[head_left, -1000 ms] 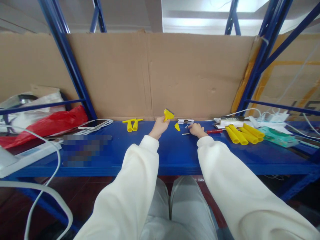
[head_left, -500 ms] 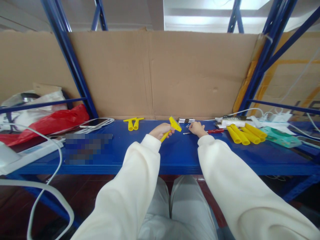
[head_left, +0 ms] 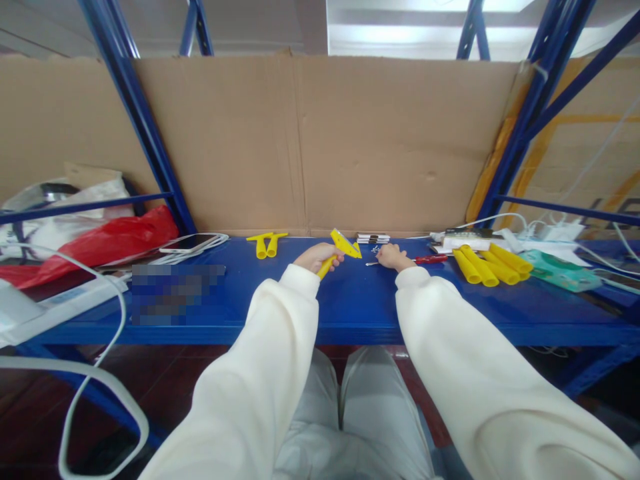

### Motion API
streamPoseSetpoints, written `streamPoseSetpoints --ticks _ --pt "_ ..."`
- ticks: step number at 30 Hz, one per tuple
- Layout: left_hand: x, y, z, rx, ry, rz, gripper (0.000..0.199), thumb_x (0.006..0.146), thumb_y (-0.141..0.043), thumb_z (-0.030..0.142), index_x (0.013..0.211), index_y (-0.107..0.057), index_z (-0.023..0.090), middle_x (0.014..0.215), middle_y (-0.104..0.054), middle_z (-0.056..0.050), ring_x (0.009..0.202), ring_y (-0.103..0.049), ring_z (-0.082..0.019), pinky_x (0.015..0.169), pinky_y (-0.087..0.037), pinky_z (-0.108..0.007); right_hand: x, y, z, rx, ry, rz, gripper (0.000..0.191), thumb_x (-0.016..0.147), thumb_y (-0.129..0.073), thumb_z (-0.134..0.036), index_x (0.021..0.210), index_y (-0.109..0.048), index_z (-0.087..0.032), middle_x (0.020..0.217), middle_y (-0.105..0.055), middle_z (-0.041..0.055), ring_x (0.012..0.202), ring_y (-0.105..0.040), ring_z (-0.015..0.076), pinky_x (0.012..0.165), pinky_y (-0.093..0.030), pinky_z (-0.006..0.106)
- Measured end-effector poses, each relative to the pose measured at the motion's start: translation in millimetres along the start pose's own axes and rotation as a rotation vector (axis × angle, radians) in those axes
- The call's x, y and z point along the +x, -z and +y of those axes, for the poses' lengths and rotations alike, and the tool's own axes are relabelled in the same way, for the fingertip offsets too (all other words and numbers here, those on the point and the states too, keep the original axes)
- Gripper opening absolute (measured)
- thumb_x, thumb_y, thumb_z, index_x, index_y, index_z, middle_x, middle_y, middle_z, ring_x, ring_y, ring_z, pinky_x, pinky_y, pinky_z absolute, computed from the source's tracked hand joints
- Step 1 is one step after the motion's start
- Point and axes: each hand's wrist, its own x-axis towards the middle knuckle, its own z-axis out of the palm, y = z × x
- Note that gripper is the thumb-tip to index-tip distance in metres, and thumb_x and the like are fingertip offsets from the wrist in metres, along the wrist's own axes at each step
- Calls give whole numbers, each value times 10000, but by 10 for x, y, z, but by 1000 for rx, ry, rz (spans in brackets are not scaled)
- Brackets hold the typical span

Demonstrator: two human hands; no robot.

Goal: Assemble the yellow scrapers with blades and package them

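My left hand point(head_left: 319, 257) is wrapped round the handle of a yellow scraper point(head_left: 346, 244), whose wide head points up and to the right. Beside a small pile of tiny metal pieces point(head_left: 375, 250) rests my right hand point(head_left: 393, 257), its fingers closed together; whatever is between them is too small to tell. A screwdriver with a red handle point(head_left: 431, 259) lies by my right wrist, partly hidden behind it. Behind the metal pieces sits a stack of small white and dark strips point(head_left: 373, 238).
Two yellow T-shaped heads point(head_left: 267, 245) stand at the back left. Several yellow tubes point(head_left: 493, 265) lie at the right by a green packet point(head_left: 560, 271) and white cables. A phone point(head_left: 193, 243) and red bag point(head_left: 125, 237) are at the left, cardboard point(head_left: 400, 147) behind.
My left hand has moved slightly left with the scraper, and the scraper's head has turned. My right hand stays by the small metal pieces.
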Motion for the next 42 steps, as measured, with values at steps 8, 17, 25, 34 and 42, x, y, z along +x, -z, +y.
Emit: streamPoseSetpoints --ticks 8,17,25,34,42 --pt "-17 15 7 -79 40 -50 214 847 -478 -4 698 -496 149 562 -511 28 419 -388 -47 387 -274 -147 -5 -3 3 -9 7 11 298 879 -491 -169 1108 -681 -156 1334 -553 190 1302 -432 342 1053 -359 546" --pt "7 50 6 -104 42 -21 208 874 -456 15 722 -481 154 559 -502 35 406 -379 -44 388 -275 -152 -17 88 -72 244 169 89 186 864 -527 -153 908 -707 -164 1083 -695 115 1090 -601 253 963 -450 385" --pt "-4 30 -11 -55 15 -13 187 842 -497 20 713 -510 154 551 -502 31 411 -393 -57 403 -285 -170 -217 73 -331 430 496 132 135 797 -562 -111 749 -677 -161 969 -695 59 941 -613 163 892 -458 266" --pt "0 14 -31 -11 -24 -29 139 810 -533 23 759 -551 151 551 -516 36 417 -416 -62 401 -309 -168 -292 72 -345 561 419 66 111 800 -565 -153 727 -647 -171 866 -671 34 745 -584 129 658 -473 214" --pt "-8 51 -30 -63 -22 -52 163 815 -513 9 750 -520 158 560 -512 34 402 -403 -53 392 -307 -163 -304 8 -345 728 314 88 118 794 -631 -236 894 -591 -186 913 -643 21 777 -561 132 698 -476 245"
